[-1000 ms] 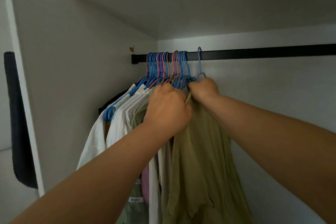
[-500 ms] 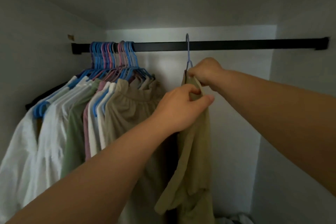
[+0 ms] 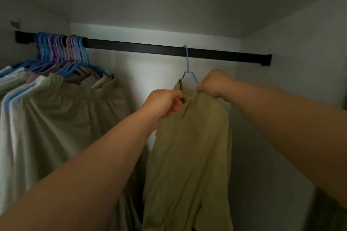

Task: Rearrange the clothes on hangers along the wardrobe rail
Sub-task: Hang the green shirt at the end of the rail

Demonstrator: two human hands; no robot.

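A black wardrobe rail point(image 3: 142, 48) runs across the closet from the left wall to a bracket near the right wall. At the rail's left end hangs a tight bunch of blue and pink hangers point(image 3: 63, 56), their hooks crowded together on the rail. Below them hang white garments point(image 3: 13, 110) and, on the side nearest the rail's middle, a beige garment with a gathered top point(image 3: 75, 118). To the right of this bunch a long stretch of rail is bare. Further right, nearer the rail's right end, a single light blue hanger point(image 3: 187, 65) hooks over the rail, well apart from the bunch. An olive shirt point(image 3: 191, 152) hangs from it, falling straight below the rail. The left hand point(image 3: 163, 104) pinches the shirt's collar at the front, fingers curled on the fabric. The right hand point(image 3: 216, 84) grips the shirt's shoulder together with the hanger's arm, just below the rail, fingers closed around them.
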